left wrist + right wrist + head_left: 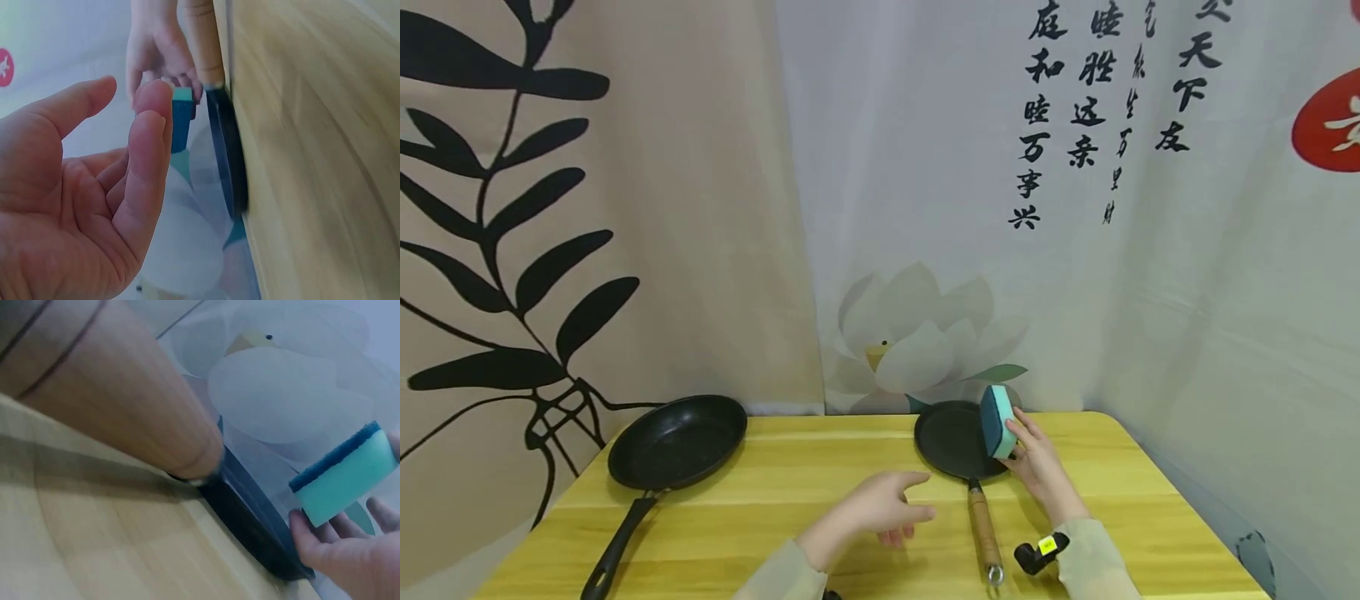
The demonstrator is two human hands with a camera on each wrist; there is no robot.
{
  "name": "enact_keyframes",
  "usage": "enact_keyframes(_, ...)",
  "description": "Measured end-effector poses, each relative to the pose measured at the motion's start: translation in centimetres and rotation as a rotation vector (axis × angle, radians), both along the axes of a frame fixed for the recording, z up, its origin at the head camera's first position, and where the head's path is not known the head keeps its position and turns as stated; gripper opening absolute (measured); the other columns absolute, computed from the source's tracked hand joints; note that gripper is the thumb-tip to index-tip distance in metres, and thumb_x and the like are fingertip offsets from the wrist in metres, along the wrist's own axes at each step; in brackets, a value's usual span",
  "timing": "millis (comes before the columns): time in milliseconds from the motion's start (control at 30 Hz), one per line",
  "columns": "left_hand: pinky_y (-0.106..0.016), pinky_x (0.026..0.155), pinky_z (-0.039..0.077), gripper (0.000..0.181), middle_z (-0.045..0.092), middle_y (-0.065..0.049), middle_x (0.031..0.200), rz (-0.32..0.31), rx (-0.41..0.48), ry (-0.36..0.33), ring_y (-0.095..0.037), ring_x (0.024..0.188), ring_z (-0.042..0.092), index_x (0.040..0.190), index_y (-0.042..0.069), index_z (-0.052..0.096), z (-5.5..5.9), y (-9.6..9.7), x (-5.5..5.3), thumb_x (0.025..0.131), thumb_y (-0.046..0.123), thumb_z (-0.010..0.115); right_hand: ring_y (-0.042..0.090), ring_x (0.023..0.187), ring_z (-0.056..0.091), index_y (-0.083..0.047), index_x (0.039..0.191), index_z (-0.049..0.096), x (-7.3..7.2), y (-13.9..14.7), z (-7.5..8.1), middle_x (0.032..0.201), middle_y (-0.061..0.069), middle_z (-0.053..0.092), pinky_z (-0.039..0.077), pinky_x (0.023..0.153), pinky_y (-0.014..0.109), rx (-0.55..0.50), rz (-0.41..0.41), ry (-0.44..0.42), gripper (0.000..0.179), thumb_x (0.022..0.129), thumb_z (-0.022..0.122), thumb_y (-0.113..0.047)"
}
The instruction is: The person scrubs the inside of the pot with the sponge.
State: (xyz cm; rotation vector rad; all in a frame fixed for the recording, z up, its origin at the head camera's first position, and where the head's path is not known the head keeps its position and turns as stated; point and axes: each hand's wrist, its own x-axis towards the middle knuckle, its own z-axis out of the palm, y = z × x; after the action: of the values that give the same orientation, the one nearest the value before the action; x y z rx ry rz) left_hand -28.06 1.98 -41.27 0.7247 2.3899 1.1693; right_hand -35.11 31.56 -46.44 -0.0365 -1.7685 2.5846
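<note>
My right hand (1040,468) holds a sponge (997,422) by its edges, with a mint-green foam side and a dark blue scouring side. It is tilted over the right part of a small flat black frying pan (951,437), the dark side turned toward the pan. In the right wrist view, thumb and fingers grip opposite ends of the sponge (344,476). The pan's wooden handle (983,525) points toward me. My left hand (883,507) hovers left of that handle, its fingers loosely bent and nothing in them; the left wrist view shows its bare palm (69,231).
A larger black frying pan (677,442) lies at the left of the wooden table (805,467), its black handle (617,546) pointing to the near left. Behind the table's back edge hangs a printed curtain (910,167) with a lotus and dark writing.
</note>
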Motion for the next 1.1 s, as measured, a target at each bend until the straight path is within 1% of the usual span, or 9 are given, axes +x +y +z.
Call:
enact_keyframes(167, -0.047, 0.049, 0.055, 0.054, 0.064, -0.007, 0.062, 0.013, 0.048, 0.033, -0.029, 0.050, 0.063, 0.138, 0.007, 0.054, -0.2, -3.2, 0.8, 0.091, 0.029, 0.069, 0.039, 0.136, 0.031, -0.015, 0.157, 0.012, -0.9, -1.2, 0.2, 0.154, 0.020, 0.019, 0.027, 0.109, 0.056, 0.096, 0.043, 0.040, 0.070, 0.102, 0.052, -0.028)
enact_keyframes(367, -0.042, 0.047, 0.054, 0.051, 0.063, -0.006, 0.063, 0.049, 0.073, 0.073, -0.025, 0.050, 0.061, 0.136, 0.005, 0.056, -0.7, -7.7, 1.2, 0.092, 0.029, 0.068, 0.041, 0.139, 0.025, -0.015, 0.156, 0.018, -2.0, -2.8, 1.2, 0.152, 0.021, 0.019, 0.027, 0.107, 0.062, 0.242, 0.121, 0.104, 0.069, 0.100, 0.056, -0.030)
enact_keyframes(500, -0.039, 0.047, 0.054, 0.054, 0.064, -0.007, 0.068, 0.077, 0.074, 0.085, -0.024, 0.054, 0.062, 0.137, 0.004, 0.054, -0.8, -10.7, 1.4, 0.093, 0.033, 0.067, 0.041, 0.133, 0.035, -0.014, 0.155, 0.022, -2.6, -3.7, 2.2, 0.151, 0.023, 0.026, 0.036, 0.101, 0.060, 0.336, 0.148, 0.132, 0.065, 0.101, 0.055, -0.026)
enact_keyframes(633, -0.036, 0.047, 0.053, 0.058, 0.064, -0.008, 0.074, 0.131, 0.073, 0.087, -0.022, 0.057, 0.062, 0.139, 0.003, 0.052, 0.0, -13.8, 1.4, 0.093, 0.036, 0.065, 0.038, 0.129, 0.040, -0.014, 0.154, 0.026, -3.3, -4.6, 3.2, 0.151, 0.023, 0.028, 0.040, 0.099, 0.058, 0.417, 0.184, 0.158, 0.063, 0.100, 0.056, -0.026)
enact_keyframes(767, -0.031, 0.046, 0.051, 0.062, 0.062, -0.007, 0.076, 0.191, 0.100, 0.089, -0.022, 0.060, 0.060, 0.141, -0.003, 0.047, 1.1, -17.2, 1.3, 0.095, 0.035, 0.064, 0.039, 0.133, 0.036, -0.014, 0.153, 0.028, -3.8, -5.9, 3.9, 0.151, 0.023, 0.028, 0.033, 0.102, 0.063, 0.462, 0.218, 0.172, 0.064, 0.099, 0.058, -0.028)
enact_keyframes(833, -0.031, 0.047, 0.051, 0.062, 0.061, -0.006, 0.077, 0.217, 0.107, 0.105, -0.023, 0.062, 0.061, 0.141, -0.006, 0.046, 1.6, -18.8, 1.4, 0.095, 0.033, 0.063, 0.039, 0.134, 0.034, -0.015, 0.153, 0.028, -4.2, -6.8, 4.2, 0.151, 0.022, 0.029, 0.031, 0.103, 0.065, 0.497, 0.238, 0.174, 0.065, 0.098, 0.059, -0.029)
enact_keyframes(967, -0.033, 0.050, 0.053, 0.063, 0.063, -0.005, 0.083, 0.285, 0.085, 0.140, -0.025, 0.072, 0.062, 0.141, -0.007, 0.044, 2.3, -22.1, 1.6, 0.096, 0.033, 0.063, 0.040, 0.135, 0.034, -0.016, 0.153, 0.030, -5.1, -8.9, 4.4, 0.151, 0.022, 0.031, 0.032, 0.102, 0.066, 0.575, 0.275, 0.181, 0.066, 0.097, 0.062, -0.031)
enact_keyframes(1033, -0.034, 0.053, 0.054, 0.064, 0.063, -0.005, 0.084, 0.321, 0.072, 0.157, -0.024, 0.075, 0.061, 0.141, -0.008, 0.043, 2.5, -23.7, 1.7, 0.096, 0.033, 0.062, 0.040, 0.134, 0.036, -0.016, 0.153, 0.031, -5.6, -10.0, 4.3, 0.150, 0.021, 0.033, 0.033, 0.101, 0.066, 0.608, 0.295, 0.193, 0.066, 0.096, 0.063, -0.031)
enact_keyframes(1100, -0.035, 0.056, 0.054, 0.064, 0.064, -0.006, 0.087, 0.350, 0.080, 0.159, -0.022, 0.077, 0.060, 0.141, -0.009, 0.042, 2.6, -25.1, 1.8, 0.097, 0.032, 0.061, 0.039, 0.133, 0.038, -0.017, 0.152, 0.033, -5.9, -11.1, 4.2, 0.149, 0.019, 0.036, 0.034, 0.100, 0.065, 0.629, 0.309, 0.201, 0.066, 0.095, 0.064, -0.032)
